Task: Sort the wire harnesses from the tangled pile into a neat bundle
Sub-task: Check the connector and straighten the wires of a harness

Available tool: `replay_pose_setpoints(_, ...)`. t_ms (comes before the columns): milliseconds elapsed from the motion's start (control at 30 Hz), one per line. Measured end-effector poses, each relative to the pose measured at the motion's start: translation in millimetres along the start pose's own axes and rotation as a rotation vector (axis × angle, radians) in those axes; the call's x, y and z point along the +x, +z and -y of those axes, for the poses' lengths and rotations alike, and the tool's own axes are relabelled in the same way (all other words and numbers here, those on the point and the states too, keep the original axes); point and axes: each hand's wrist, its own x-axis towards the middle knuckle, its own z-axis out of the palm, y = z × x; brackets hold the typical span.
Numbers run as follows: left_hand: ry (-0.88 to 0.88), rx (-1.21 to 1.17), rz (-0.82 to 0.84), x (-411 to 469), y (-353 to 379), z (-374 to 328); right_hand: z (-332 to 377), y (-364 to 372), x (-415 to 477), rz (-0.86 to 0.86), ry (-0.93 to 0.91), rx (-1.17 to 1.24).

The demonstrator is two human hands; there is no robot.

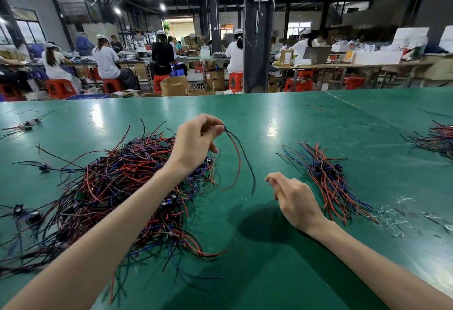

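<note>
A big tangled pile (117, 187) of red, black and blue wire harnesses covers the left of the green table (282, 248). My left hand (196, 140) is raised above the pile's right edge and pinches one harness (241, 160) by its top end. Its red and black wires hang down in a curve, their tips just above the table. My right hand (293, 198) hovers low to the right of those tips, fingers loosely curled, holding nothing. Further right lies a neater bundle (328, 177) of harnesses, wires roughly parallel.
Loose harnesses lie at the far left (27, 123) and left edge (44, 167). Another bundle (438, 138) sits at the far right edge. Clear plastic scraps (397, 214) lie at the right. Beyond the table, people sit on red stools at other benches.
</note>
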Motion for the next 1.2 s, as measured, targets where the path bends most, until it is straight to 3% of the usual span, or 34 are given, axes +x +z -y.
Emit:
replay_pose_setpoints(300, -0.194, -0.033, 0.04, 1, 6, 21, 0, 0, 0, 0.014, 0.011, 0.006)
replay_pose_setpoints(467, -0.621, -0.369, -0.269, 54, -38, 57, -1, 1, 0, 0.016, 0.021, 0.005)
replay_pose_setpoints(567, -0.771, -0.33, -0.188, 71, -56, 76, -1, 0, 1, 0.015, 0.02, 0.008)
replay_pose_setpoints(633, -0.725, -0.168, 0.0, 72, -58, 87, -2, 1, 1, 0.022, 0.015, 0.008)
replay_pose_setpoints(800, -0.505, 0.637, 0.248, 56, -60, 114, -4, 5, 2, 0.057, -0.008, -0.013)
replay_pose_setpoints(867, -0.496, 0.795, 0.312, 52, -62, 120, -5, 5, 1, 0.052, -0.009, -0.016)
replay_pose_setpoints(1033, -0.381, 0.943, 0.3, 55, -61, 123, -6, 5, 1, 0.056, -0.014, -0.008)
replay_pose_setpoints(1200, -0.317, 0.864, 0.081, 58, -60, 118, -7, 6, 2, 0.062, -0.017, -0.002)
